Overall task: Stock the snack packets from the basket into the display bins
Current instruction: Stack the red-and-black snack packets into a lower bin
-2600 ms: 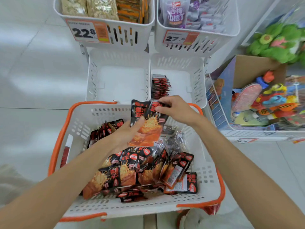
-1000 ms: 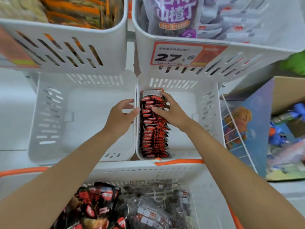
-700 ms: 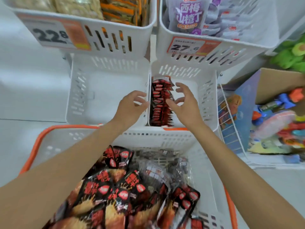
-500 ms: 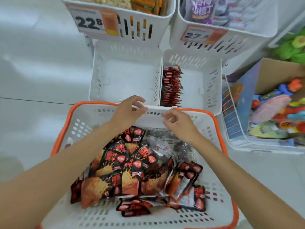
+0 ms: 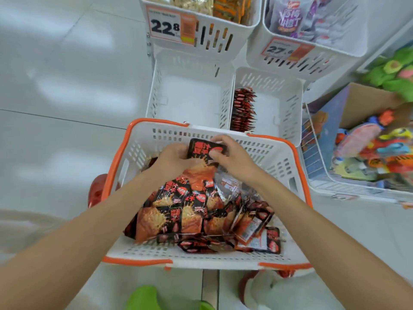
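Note:
A white basket with an orange rim (image 5: 143, 256) sits on the floor, full of red-and-black snack packets (image 5: 190, 211). Over its far end, my left hand (image 5: 172, 159) and my right hand (image 5: 234, 157) both grip one upright snack packet (image 5: 204, 151), left from its left side, right pinching its top right corner. Beyond the basket stand two low white display bins: the left bin (image 5: 190, 97) holds nothing, and the right bin (image 5: 279, 101) has a row of packets (image 5: 242, 110) standing on edge against its left wall.
Two upper bins with price tags 22.8 (image 5: 169, 27) and 27.6 (image 5: 283, 50) hold other snacks. A wire bin of toys (image 5: 366, 153) and a cardboard box stand to the right, with green plush above. A green shoe (image 5: 145, 298) shows at the bottom.
Both hands left the row in the right bin, drew back over the basket rim, and now grip a packet lifted from the pile. The view has tilted back down to the basket.

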The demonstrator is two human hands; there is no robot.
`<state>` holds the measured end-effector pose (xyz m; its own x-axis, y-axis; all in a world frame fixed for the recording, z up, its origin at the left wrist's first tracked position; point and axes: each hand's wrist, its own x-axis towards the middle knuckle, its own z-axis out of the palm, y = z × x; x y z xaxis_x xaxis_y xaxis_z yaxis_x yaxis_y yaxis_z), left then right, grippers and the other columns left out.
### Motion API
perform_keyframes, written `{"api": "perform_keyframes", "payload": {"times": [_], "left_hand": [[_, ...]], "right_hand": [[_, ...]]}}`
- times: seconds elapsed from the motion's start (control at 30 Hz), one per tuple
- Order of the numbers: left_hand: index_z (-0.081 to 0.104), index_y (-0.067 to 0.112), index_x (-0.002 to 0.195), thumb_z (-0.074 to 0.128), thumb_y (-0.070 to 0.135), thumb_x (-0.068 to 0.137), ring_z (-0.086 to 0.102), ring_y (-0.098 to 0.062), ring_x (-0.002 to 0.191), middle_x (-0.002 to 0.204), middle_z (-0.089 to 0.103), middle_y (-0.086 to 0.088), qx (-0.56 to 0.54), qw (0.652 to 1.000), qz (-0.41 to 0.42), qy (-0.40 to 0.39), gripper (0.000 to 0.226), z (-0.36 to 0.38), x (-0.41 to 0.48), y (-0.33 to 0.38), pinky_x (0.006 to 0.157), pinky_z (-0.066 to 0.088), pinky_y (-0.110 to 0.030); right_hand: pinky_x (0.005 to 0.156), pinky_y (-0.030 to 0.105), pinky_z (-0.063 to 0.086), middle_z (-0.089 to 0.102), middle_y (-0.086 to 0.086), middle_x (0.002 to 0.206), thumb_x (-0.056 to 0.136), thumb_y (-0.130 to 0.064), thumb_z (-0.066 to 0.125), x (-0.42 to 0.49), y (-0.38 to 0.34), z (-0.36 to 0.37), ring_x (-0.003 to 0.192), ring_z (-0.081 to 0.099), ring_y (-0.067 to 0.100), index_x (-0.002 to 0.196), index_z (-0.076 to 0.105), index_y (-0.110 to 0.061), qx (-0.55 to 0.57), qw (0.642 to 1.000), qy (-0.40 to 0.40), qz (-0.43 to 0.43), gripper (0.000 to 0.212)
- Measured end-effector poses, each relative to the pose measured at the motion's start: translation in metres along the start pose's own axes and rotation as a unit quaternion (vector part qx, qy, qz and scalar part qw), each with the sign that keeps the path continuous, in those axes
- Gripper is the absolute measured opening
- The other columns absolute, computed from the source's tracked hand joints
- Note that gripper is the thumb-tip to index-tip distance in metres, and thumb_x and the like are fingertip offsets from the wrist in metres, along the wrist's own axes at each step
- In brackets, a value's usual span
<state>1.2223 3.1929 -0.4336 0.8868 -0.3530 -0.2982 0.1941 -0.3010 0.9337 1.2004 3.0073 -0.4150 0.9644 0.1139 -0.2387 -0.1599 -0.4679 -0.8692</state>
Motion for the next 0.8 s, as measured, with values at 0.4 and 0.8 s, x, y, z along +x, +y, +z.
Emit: {"api": "perform_keyframes", "payload": {"times": [0.4, 0.8], "left_hand": [[0.054, 0.025, 0.132, 0.046, 0.026, 0.103, 0.057, -0.022, 0.112, 0.121, 0.063, 0.002, -0.007, 0.992, -0.042, 0.118, 0.030, -0.043, -0.011, -0.038, 0.102, 0.043, -0.040], [0.042, 0.031, 0.123, 0.062, 0.020, 0.096, 0.048, -0.015, 0.122, 0.114, 0.050, 0.019, -0.136, 0.987, -0.083, 0.017, 0.035, 0.010, -0.013, -0.031, 0.100, 0.039, -0.040]], "right_hand": [[0.063, 0.027, 0.044, 0.061, 0.002, 0.086, 0.101, -0.023, 0.053, -0.015, 0.075, 0.039, 0.074, 0.059, 0.017, 0.108, 0.058, -0.009, -0.114, 0.982, -0.066, 0.135, 0.016], [0.097, 0.027, 0.046, 0.058, 0.000, 0.132, 0.095, -0.021, 0.064, -0.026, 0.067, -0.020, 0.122, 0.056, 0.016, 0.140, 0.046, -0.018, -0.061, 0.981, -0.089, 0.161, 0.048]]}}
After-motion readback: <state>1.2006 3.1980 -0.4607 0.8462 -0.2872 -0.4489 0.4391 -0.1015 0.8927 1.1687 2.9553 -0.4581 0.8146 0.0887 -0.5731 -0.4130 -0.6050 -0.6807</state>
